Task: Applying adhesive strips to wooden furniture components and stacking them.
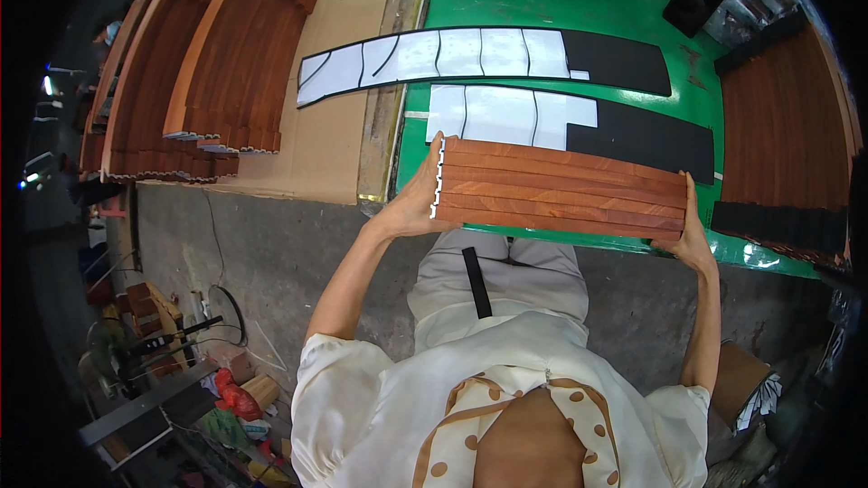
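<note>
A bundle of reddish-brown wood-grain strips (561, 185) is held level above the green table's near edge. Its left end shows a white, wavy edge. My left hand (423, 201) grips that end, while my right hand (692, 237) is closed around the right end. Most fingers are hidden behind or under the bundle. Just beyond it lies a black sheet with white panels (642, 134), partly covered by the strips. A second, longer black sheet with white panels and dark wavy lines (461, 52) lies farther back, reaching left onto the cardboard.
Stacks of brown strips (240, 54) stand on cardboard (348, 140) at the left. More strips with black ends (782, 126) lie on the green table (542, 0) at the right. Plastic-wrapped items (741, 0) sit at the back right. Tools and scraps (235, 398) clutter the lower left.
</note>
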Available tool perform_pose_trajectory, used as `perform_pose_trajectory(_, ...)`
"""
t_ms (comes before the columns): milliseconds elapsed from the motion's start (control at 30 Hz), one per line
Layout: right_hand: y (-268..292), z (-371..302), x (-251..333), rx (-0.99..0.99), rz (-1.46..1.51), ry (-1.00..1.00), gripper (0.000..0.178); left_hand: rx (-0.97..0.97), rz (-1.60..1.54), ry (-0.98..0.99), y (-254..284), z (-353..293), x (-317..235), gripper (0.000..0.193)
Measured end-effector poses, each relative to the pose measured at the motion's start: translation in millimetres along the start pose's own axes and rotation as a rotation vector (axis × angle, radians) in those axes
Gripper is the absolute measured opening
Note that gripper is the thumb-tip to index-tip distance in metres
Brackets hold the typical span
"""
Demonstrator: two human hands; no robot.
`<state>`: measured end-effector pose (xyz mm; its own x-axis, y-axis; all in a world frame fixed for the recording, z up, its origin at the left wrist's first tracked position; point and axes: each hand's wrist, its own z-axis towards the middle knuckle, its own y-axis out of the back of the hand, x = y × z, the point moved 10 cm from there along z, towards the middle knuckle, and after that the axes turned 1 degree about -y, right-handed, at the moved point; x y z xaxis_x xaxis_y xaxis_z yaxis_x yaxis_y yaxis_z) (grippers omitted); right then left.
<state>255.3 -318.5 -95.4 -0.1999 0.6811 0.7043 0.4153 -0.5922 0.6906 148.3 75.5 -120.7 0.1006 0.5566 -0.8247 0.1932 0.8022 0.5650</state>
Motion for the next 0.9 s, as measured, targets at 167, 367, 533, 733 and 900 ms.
perform_pose_trajectory(167,7.2,1.4,8.1,0.002,-0.064,-0.044,0.128,0.035,0.014,0.068,8.7,4.6,-14.4,0.131)
perform_pose_trajectory(367,23.9,-9.1,21.3,-0.118,-0.003,0.010,0.128,-0.051,-0.077,-0.003,21.6,-5.5,-18.3,0.128)
perform_pose_trajectory(533,4.5,-0.9,6.4,0.004,0.108,-0.112,0.130,-0.070,-0.049,-0.014,14.4,-0.9,-9.9,0.129)
perform_pose_trajectory(733,21.0,-9.9,12.8,0.048,0.245,-0.078,0.130,-0.131,-0.384,0.163,38.4,-9.7,-26.9,0.138)
perform_pose_trajectory(900,54.9,37.6,60.0,-0.004,0.658,-0.006,0.119,-0.294,-0.627,0.087,108.4,36.7,-39.1,0.139)
